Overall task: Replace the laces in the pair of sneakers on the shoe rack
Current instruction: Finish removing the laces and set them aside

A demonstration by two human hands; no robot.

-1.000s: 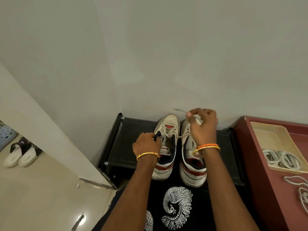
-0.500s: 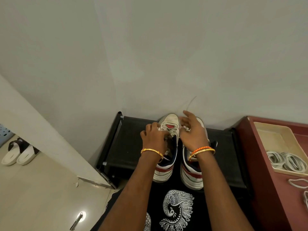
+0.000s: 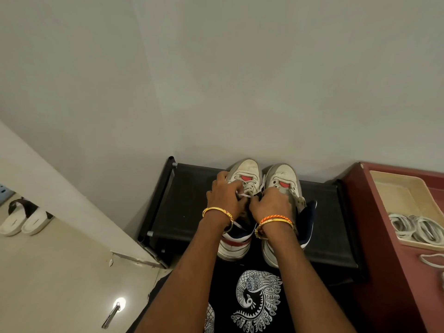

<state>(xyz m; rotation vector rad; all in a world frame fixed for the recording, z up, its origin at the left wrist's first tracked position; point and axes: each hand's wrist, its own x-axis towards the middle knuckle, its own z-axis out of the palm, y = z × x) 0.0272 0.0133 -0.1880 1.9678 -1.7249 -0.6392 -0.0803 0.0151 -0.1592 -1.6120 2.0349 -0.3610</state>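
Pale walls are meeting in a corner behind a black shoe rack (image 3: 192, 212), where two white sneakers (image 3: 249, 171) are sitting side by side at its back edge, toes to the wall. Both hands are working over the left shoe's lace (image 3: 246, 192): the left hand (image 3: 224, 195) and right hand (image 3: 271, 203) are curling fingers around it. Right of the rack, a beige tray (image 3: 398, 188) is holding coiled white laces (image 3: 415, 227) on a red cabinet (image 3: 374, 236). White sandals (image 3: 24, 222) are lying on the floor at left.
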